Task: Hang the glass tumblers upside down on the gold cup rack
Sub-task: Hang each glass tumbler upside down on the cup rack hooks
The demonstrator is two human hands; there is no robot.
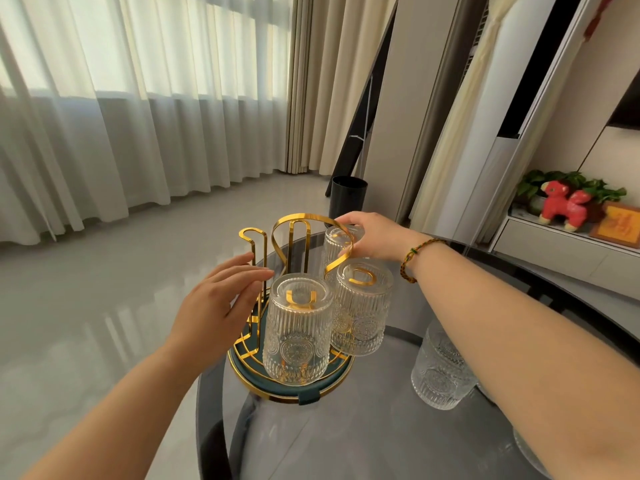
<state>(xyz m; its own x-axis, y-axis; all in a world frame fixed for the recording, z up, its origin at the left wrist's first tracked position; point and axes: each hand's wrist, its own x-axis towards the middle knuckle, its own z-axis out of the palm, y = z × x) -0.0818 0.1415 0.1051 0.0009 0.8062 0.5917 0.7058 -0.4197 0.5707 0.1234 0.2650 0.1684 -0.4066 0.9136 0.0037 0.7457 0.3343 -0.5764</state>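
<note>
Seating a third tumbler [341, 245] on the gold rack [277, 258], the right hand [372, 239] grips it; two hang done, the left hand [221, 299] hovers open, and one glass [441, 372] waits lower right.

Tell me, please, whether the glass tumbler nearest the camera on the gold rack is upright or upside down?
Upside down. The front tumbler shows its closed base on top, with a gold rack prong visible inside through it.
</note>
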